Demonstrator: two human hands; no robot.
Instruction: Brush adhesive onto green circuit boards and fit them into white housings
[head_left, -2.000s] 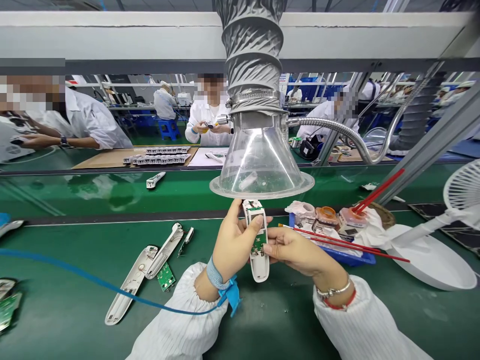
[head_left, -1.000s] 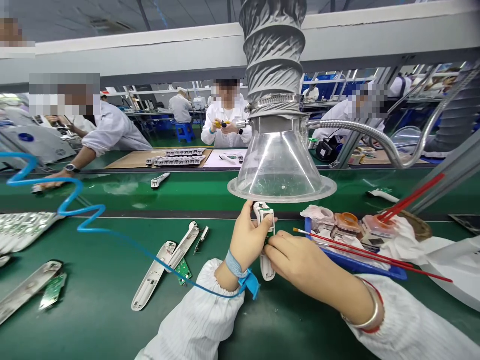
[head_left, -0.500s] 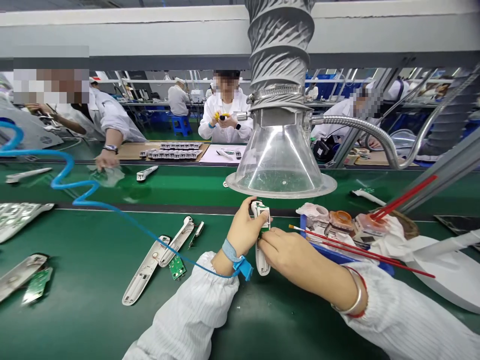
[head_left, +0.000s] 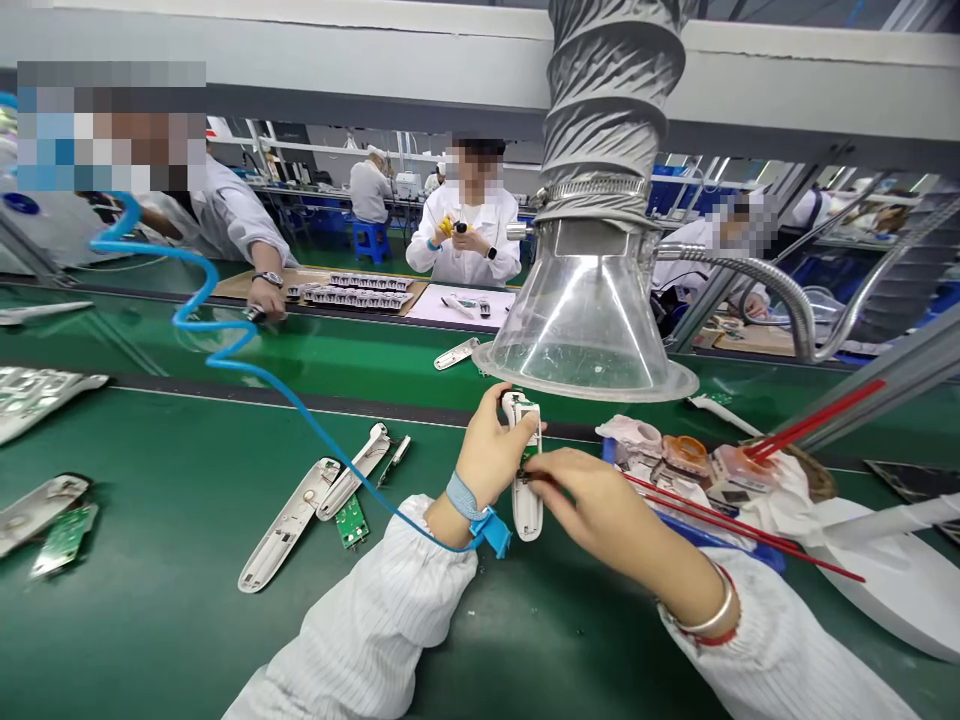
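My left hand (head_left: 489, 455) is closed round a long white plastic housing (head_left: 526, 505) with a green circuit board in it, holding it upright just under the clear extraction funnel (head_left: 589, 320). My right hand (head_left: 592, 505) comes in from the right with its fingertips pinched against the board in the middle of the housing. A blue strap with a coiled blue cord (head_left: 225, 345) is on my left wrist.
Two white housing halves (head_left: 311, 500) and a small green board (head_left: 350, 521) lie on the green mat to the left. More parts (head_left: 45, 505) sit at the far left. A blue tray (head_left: 705, 470) with small pots and red sticks is to the right. Co-workers sit across the conveyor.
The view has swung left and the funnel now sits further right. My right fingers have shifted on the board, while my left hand keeps its hold on the housing.
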